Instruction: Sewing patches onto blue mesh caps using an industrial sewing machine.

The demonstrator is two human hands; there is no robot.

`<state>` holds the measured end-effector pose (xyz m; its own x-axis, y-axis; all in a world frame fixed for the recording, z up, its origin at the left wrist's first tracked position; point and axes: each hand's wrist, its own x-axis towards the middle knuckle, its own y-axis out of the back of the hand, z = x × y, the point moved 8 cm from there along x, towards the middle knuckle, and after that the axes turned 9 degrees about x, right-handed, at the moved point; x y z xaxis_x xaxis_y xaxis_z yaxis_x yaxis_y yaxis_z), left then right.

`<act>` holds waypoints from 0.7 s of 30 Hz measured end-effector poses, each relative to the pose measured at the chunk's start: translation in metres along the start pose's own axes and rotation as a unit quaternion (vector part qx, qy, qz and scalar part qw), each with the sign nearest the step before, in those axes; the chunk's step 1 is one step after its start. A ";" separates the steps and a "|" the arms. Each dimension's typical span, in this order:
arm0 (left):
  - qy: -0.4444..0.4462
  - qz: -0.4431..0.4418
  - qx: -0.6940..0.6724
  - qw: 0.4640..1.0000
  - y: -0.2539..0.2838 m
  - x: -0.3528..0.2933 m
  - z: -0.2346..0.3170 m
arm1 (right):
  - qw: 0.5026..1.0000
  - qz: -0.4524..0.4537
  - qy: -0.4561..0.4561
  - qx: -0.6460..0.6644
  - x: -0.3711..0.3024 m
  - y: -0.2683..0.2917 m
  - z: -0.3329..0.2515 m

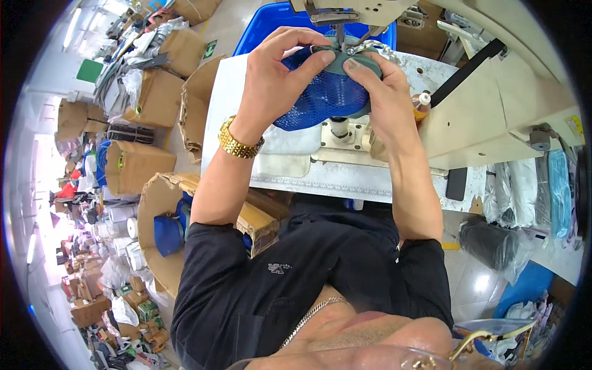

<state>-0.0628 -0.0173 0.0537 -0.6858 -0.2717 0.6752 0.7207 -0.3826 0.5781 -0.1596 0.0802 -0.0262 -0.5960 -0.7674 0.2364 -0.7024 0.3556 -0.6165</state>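
Under the needle of a cream sewing machine (512, 117) sits a cap (330, 98) of blue mesh with grey-green fabric along its upper edge. My left hand (280, 71), a gold watch on its wrist, pinches the cap's left edge between thumb and fingers. On the other side my right hand (385, 86) grips the grey-green part, its thumb on top and its fingers partly hidden behind. Both thumbs lie close to the presser foot (343, 48). Beneath the cap stands the machine's post (339, 126).
A blue bin (256, 31) stands behind the white worktable (364, 184). Right of my right hand is a small orange bottle (422, 105). An open cardboard box (154, 213) with blue pieces is at my left. Wrapped rolls (493, 243) lie at the right.
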 end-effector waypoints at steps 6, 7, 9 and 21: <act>0.052 -0.036 -0.052 0.997 -0.006 0.005 -0.018 | 1.000 0.014 0.007 -0.004 0.004 -0.002 0.000; 0.072 -0.055 -0.058 0.994 -0.008 0.004 -0.021 | 1.000 0.019 0.009 -0.014 0.003 0.000 0.001; 0.085 -0.072 -0.060 0.992 -0.007 0.007 -0.019 | 0.999 0.022 0.015 -0.021 0.002 -0.001 0.002; 0.049 -0.156 -0.119 0.979 -0.015 0.024 -0.033 | 0.931 0.010 0.113 -0.347 -0.039 0.017 -0.068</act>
<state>-0.0933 -0.0472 0.0463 -0.8835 -0.1886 0.4287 0.4392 -0.6516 0.6185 -0.1750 0.1525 0.0050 -0.6237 -0.6528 0.4300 -0.7256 0.6880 -0.0080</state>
